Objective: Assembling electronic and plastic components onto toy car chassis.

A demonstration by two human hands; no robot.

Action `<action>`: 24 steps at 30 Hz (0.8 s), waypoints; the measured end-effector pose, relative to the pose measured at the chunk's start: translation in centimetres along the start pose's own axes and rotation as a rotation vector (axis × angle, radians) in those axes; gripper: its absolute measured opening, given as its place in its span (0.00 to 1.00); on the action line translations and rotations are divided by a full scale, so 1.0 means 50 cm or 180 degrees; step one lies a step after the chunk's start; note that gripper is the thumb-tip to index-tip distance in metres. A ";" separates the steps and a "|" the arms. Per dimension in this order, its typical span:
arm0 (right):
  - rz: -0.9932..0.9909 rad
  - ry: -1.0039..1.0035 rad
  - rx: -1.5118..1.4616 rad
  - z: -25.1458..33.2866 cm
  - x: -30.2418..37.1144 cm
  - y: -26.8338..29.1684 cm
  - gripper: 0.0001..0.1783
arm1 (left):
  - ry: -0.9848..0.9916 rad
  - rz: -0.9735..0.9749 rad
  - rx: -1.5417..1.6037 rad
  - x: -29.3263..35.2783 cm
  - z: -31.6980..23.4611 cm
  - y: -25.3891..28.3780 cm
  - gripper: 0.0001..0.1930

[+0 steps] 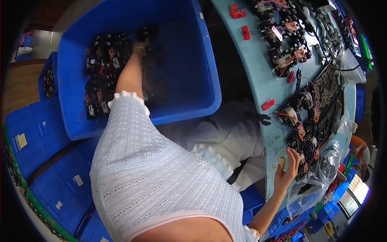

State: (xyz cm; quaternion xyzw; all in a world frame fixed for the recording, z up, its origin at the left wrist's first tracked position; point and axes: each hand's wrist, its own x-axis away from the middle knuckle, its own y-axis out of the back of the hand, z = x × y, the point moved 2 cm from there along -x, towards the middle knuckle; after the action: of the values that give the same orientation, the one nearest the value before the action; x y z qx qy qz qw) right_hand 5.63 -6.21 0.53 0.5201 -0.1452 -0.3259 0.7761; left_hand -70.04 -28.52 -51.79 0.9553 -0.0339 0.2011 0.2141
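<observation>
My left arm reaches deep into a large blue plastic bin [185, 107]. Down there my left hand [141, 45] grips a black toy-car chassis [146, 31] near the bin's far wall; its fingers are partly hidden. Beside it, at the bin's left, lie rows of similar black chassis [105, 52] with wires and pale motors. Over the edge of the light-blue table, my right hand [288, 169] is open, fingers extended next to a wired chassis [304, 155]. A yellowish cover [281, 163] sits on its thumb.
More wired chassis [288, 36] line the table [238, 44], with red connector pieces [268, 105] along its near edge. A clear plastic bag [312, 193] lies past my right hand. Closed blue bins [38, 133] stand at the left. Another person [361, 155] is at the far right.
</observation>
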 end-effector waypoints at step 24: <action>-0.0289 -0.0045 -0.0018 0.025 -0.007 0.002 0.23 | -0.1836 0.0969 -0.2196 0.437 -0.278 0.016 0.34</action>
State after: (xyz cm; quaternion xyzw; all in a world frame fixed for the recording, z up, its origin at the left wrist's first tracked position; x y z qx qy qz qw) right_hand 4.67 -6.84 1.17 0.5216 -0.1260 -0.3649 0.7608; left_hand -55.26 -22.93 -31.26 0.8295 -0.2964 -0.0663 0.4687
